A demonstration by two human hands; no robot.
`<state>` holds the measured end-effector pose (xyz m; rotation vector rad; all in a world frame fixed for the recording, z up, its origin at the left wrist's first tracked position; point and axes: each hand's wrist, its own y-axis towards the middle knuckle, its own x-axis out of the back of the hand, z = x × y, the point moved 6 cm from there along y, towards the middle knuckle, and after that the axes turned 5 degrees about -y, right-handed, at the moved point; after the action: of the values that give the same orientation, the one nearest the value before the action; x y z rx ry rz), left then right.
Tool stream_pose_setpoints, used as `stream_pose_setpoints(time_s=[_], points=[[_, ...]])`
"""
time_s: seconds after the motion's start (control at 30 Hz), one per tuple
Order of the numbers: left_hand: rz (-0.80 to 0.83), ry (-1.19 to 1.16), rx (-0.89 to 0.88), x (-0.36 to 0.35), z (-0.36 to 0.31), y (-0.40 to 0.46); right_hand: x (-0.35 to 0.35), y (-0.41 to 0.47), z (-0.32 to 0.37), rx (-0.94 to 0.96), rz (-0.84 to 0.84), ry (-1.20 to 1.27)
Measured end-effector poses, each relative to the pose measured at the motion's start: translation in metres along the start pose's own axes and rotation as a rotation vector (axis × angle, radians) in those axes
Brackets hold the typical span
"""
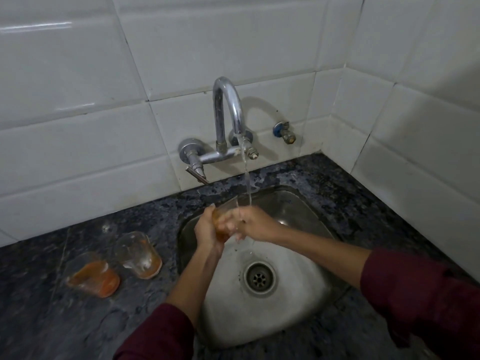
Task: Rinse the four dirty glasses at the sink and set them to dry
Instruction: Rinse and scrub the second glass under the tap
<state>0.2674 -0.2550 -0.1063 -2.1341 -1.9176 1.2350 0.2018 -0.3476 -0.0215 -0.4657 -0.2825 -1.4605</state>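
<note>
The glass [224, 221], with orange residue inside, is over the sink [298, 211], just left of the water stream [246, 178]. The left hand [207, 231] holds it around the base; the right hand [253, 224] is closed on its side. It is better to tilt the mouth under the stream and turn it. Two dirty glasses [114, 263] wait on the surface [39, 294].

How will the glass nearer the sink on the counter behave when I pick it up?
The glass nearer the sink looks like clear, rigid glass, so probably fragile if knocked. Orange residue coats its base, so it may feel slick or sticky. It appears nearly empty, so likely light, and the counter looks wet.
</note>
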Motion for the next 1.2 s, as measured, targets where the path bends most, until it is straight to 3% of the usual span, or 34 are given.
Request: stream_pose_setpoints(time_s=[0.1,0.17,0.27,0.4,0.47,0.53,0.67,0.8,0.87,0.93,1.0,1.07,1.1,1.2], points=[[0.013,-0.015,0.153,0.007,0.008,0.003,0.003,-0.004,-0.018,0.196,0.183,-0.765],[0.064,0.021,0.219,0.004,0.011,0.002,0.006,-0.006,-0.025,0.21,0.218,-0.965],[0.109,0.074,0.243,-0.002,0.008,0.001,0.008,-0.004,-0.016,0.163,0.126,-0.707],[0.131,-0.031,0.069,-0.009,0.004,-0.002,0.016,0.0,-0.002,-0.177,-0.036,0.291],[0.064,-0.043,-0.011,-0.007,0.004,-0.004,0.011,0.0,-0.003,-0.237,-0.036,0.508],[0.059,-0.05,0.022,-0.004,0.007,-0.004,0.002,-0.006,-0.002,-0.158,0.028,0.37],[0.063,-0.014,0.122,0.001,0.01,-0.002,-0.009,-0.006,-0.021,0.208,0.194,-0.714],[0.036,0.078,0.208,0.0,0.013,-0.009,0.001,-0.002,-0.02,0.466,0.166,-1.192],[0.01,0.129,0.195,0.001,0.011,-0.006,-0.002,-0.001,-0.02,0.408,0.203,-1.297],[0.008,0.157,0.159,0.0,0.009,-0.004,-0.008,0.001,-0.027,0.185,0.317,-1.204],[0.011,0.147,0.118,0.0,0.009,-0.004,-0.016,-0.002,-0.027,-0.082,0.498,-0.649],[0.002,0.126,0.097,0.001,0.01,-0.001,-0.019,0.0,-0.024,-0.242,0.542,-0.105],[0.001,0.124,0.093,0.001,0.01,-0.002,-0.018,0.0,-0.022,-0.229,0.536,-0.104],[0.017,0.117,0.181,0.001,0.015,-0.002,-0.013,0.002,-0.024,0.066,0.424,-0.715]])
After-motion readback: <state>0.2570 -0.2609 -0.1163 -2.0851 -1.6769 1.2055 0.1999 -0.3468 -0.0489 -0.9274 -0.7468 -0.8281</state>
